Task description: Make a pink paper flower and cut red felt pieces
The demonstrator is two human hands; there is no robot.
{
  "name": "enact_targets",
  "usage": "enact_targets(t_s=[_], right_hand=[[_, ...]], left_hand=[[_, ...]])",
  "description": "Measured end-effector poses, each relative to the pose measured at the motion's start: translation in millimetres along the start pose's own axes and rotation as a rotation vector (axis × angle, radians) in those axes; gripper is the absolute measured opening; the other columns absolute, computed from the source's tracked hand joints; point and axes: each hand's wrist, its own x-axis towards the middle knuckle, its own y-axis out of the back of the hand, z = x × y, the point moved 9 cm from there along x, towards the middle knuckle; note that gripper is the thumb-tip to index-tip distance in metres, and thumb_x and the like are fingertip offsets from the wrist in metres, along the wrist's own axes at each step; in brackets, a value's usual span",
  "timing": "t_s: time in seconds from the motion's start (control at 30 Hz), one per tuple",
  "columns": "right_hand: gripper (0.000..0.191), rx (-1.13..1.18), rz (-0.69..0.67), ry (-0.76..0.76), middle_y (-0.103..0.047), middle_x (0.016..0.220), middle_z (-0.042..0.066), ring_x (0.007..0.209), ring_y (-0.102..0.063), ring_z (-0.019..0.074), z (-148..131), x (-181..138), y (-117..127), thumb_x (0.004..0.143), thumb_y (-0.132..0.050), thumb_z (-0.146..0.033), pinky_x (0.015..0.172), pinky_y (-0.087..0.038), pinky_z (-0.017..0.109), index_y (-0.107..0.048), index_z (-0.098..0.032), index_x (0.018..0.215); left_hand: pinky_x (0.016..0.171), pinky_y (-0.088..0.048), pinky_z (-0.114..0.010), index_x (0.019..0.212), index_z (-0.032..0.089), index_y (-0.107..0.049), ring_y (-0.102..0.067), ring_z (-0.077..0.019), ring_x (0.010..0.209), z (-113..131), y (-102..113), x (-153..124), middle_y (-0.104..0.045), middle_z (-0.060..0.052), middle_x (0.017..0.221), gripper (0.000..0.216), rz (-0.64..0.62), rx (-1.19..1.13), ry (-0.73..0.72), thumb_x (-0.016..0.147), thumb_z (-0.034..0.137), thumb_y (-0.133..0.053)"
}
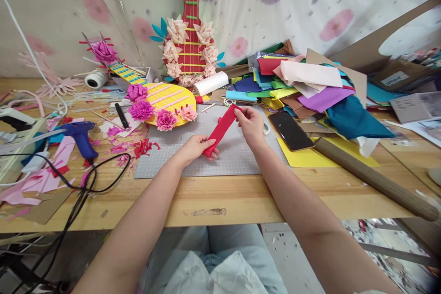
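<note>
A strip of red crepe paper (222,129) slants between my two hands, above the grey cutting mat (165,161). My left hand (198,149) is closed on its lower end, thumb on top and fingers underneath. At the upper end, my right hand (251,124) pinches the strip between thumb and fingers. Just behind the hands lies a yellow paper guitar (174,101) trimmed with pink paper flowers. A white roll of tape (266,128) sits partly hidden beside my right hand.
Left are a blue glue gun (81,138) with trailing cords and pink scraps (44,179). A red guitar (191,50) stands at the back. Right are a phone (290,130), a wooden stick (375,177), yellow paper (292,158) and a heap of coloured paper (324,98).
</note>
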Motion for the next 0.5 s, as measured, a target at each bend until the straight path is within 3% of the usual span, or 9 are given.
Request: enact_targets(t_s=[0.37,0.5], right_hand=[[0.022,0.067,0.019,-0.050,-0.057,0.065,-0.002,0.057,-0.054,0.0103,7.6,3.8,6.0,0.067,-0.062,-0.039,0.044,-0.043,0.021,-0.056,-0.019,0.071],[0.022,0.050,-0.028,0.065,-0.055,0.068,-0.002,0.059,-0.053,0.0104,-7.4,-6.9,-2.6,0.072,-0.060,-0.041,0.050,-0.047,0.023,-0.054,-0.020,0.073]], left_hand=[[0.046,-0.049,-0.022,0.073,0.014,-0.051,-0.058,-0.0105,0.042,-1.8,-2.6,-0.3,-0.064,-0.003,0.055,0.017,-0.049,0.061,-0.002,0.082,0.027,-0.056],[0.045,-0.047,-0.021,0.071,0.015,-0.049,-0.057,-0.0107,0.040,-4.2,1.3,0.7,-0.063,-0.003,0.052,0.016,0.012,0.057,0.022,0.081,0.026,-0.056]])
